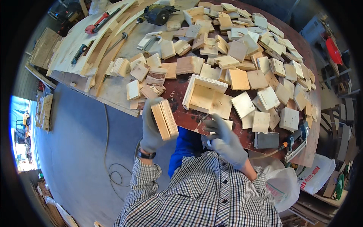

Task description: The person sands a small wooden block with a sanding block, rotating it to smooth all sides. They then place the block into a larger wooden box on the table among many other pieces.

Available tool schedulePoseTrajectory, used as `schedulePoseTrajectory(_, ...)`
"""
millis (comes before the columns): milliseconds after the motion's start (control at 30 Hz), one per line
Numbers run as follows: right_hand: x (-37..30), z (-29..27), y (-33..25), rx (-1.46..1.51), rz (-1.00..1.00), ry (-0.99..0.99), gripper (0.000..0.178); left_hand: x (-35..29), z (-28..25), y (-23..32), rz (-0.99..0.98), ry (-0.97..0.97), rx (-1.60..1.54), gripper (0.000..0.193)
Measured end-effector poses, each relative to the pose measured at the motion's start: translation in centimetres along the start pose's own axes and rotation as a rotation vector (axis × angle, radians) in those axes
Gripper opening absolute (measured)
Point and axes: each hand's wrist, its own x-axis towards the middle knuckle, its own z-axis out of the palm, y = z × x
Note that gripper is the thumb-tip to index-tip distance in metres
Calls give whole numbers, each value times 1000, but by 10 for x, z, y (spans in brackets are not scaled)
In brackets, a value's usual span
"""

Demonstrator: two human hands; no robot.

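My left hand, in a grey glove, grips a small stack of wooden blocks held on edge off the table's front side. Over the near table edge is my gloved right hand, its fingers stretched out and apart. A pale wooden block lies partly hidden behind those fingers; whether they touch it I cannot tell. Just beyond stands an open wooden box-like piece made of joined boards. Many loose wooden blocks are heaped across the dark red tabletop.
A grey block and a power tool with a hose sit at the right front edge. Farther left lie a red-handled clamp, long curved boards and a dark power tool. A cable runs across the floor; plastic bags hang at right.
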Motion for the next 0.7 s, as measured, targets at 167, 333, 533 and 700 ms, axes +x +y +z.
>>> schedulePoseTrajectory(167, 36, 46, -35, 215, 167, -226, 85, 5, 53, 36, 397, -164, 359, 109)
schedulePoseTrajectory(333, 24, 26, -43, 84, 206, -149, 87, 18, 72, 33, 542, -169, 364, 95)
schedulePoseTrajectory(533, 13, 14, -43, 263, 179, -206, 88, 33, 84, 58, 602, -201, 356, 74)
schedulePoseTrajectory(700, -1, 1, -10, 323, 251, -270, 121, 9, 88, 48, 462, -240, 403, 95)
